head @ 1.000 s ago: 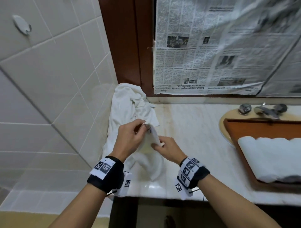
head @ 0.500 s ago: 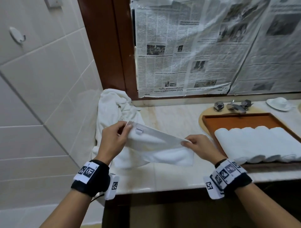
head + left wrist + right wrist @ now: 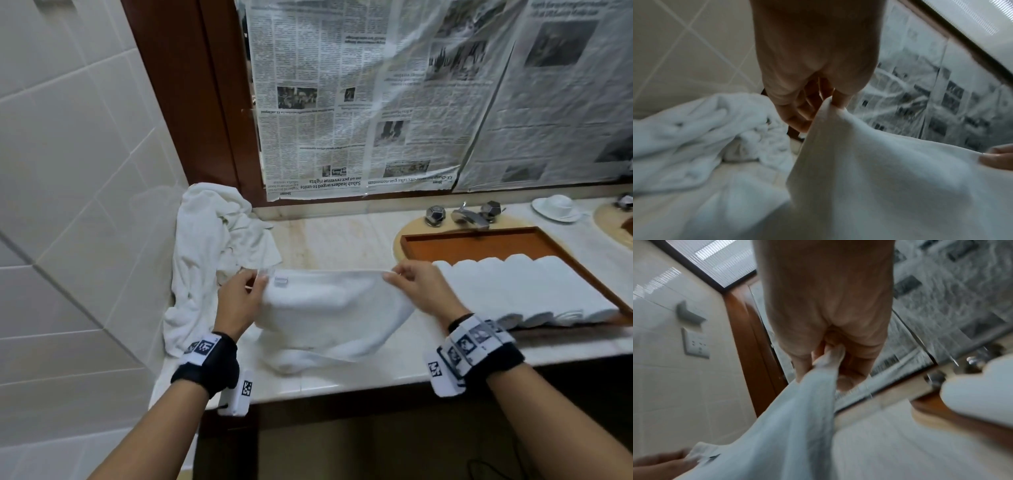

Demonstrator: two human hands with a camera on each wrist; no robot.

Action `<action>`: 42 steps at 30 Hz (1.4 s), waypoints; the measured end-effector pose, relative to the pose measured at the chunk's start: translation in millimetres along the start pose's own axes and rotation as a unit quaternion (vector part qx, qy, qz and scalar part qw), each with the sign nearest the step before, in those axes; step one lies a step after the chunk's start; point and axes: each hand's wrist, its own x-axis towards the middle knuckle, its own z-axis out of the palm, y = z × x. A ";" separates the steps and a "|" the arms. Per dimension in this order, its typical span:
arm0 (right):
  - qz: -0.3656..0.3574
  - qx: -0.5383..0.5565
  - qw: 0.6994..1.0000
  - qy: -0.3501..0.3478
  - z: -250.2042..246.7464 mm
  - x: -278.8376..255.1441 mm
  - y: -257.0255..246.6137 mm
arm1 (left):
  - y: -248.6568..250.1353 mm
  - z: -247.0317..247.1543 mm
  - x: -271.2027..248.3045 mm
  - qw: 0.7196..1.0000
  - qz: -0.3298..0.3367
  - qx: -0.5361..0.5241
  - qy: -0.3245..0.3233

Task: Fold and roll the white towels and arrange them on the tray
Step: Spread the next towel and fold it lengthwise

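Above the marble bench, a white towel hangs stretched between two hands — its top edge taut, its lower part sagging onto the bench top. The left hand pinches the corner beside the small sewn label, fingers curled on the cloth; the right hand pinches the opposite corner the same way. Just right of it, rolled towels lie side by side in a wooden tray. To the left a heap of loose towels slumps against the tiled wall. Behind — a tap, a white saucer, and newspaper sheets covering the mirror.
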 end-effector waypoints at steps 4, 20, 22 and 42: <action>0.052 0.087 0.994 -0.028 56.9 -3.2 24.6 | -52.2 32.6 -3.0 0.990 -0.058 0.112 -0.067; 0.086 0.003 0.987 -0.135 100.1 -33.7 87.0 | -42.5 104.8 -71.3 0.951 -0.012 0.257 -0.170; 0.098 0.008 0.984 -0.148 93.7 -39.8 95.4 | -34.6 113.2 -77.6 0.944 0.012 0.281 -0.173; -0.017 0.050 0.990 -0.134 27.8 -48.8 93.1 | 14.8 67.5 -71.8 0.963 -0.030 0.036 -0.264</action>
